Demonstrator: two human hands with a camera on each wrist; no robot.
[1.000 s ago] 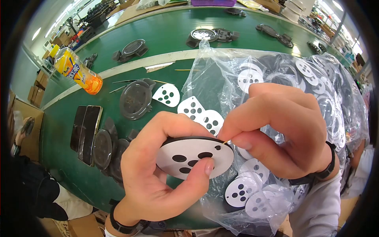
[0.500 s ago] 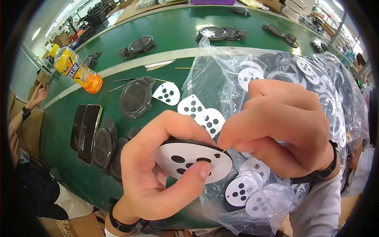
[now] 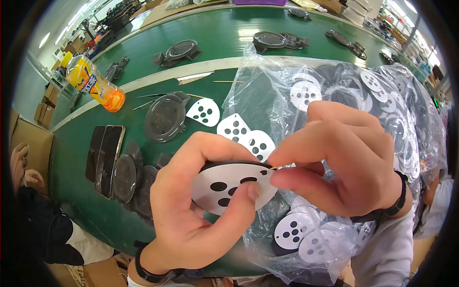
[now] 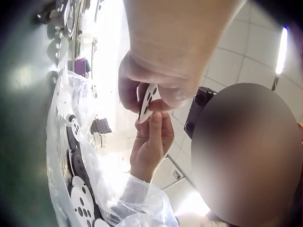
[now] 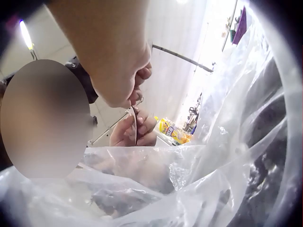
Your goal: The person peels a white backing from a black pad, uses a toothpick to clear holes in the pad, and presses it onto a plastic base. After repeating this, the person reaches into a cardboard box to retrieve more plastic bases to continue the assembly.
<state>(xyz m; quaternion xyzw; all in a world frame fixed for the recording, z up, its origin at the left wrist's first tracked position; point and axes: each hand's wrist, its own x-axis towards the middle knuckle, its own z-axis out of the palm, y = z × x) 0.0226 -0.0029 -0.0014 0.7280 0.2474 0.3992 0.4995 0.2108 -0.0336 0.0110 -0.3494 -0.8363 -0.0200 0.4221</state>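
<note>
In the head view my left hand (image 3: 174,208) holds a round disc (image 3: 204,189) with a white face, black holes and a dark rim, its thumb pressed on the face. At the disc's right edge, my right hand (image 3: 346,160) pinches a thin yellowish stick (image 3: 274,168) between thumb and forefinger, close to a small hole. Both hands meet at the disc (image 4: 148,101) in the left wrist view too, where it shows nearly edge-on. Loose white perforated pieces (image 3: 203,112) lie on the green table just beyond the hands.
A clear plastic bag (image 3: 258,76) with many white pieces covers the right side. Dark round plastic parts (image 3: 165,118), tweezers, two phones (image 3: 109,160) and a drink bottle (image 3: 95,86) are left. More dark parts (image 3: 181,49) sit on the green belt behind. Another person's hands (image 3: 19,162) show far left.
The dark parts on the belt have shifted right. My hands stay at the disc, whose tilt has changed slightly. At far left, the other person's raised hand has come down.
</note>
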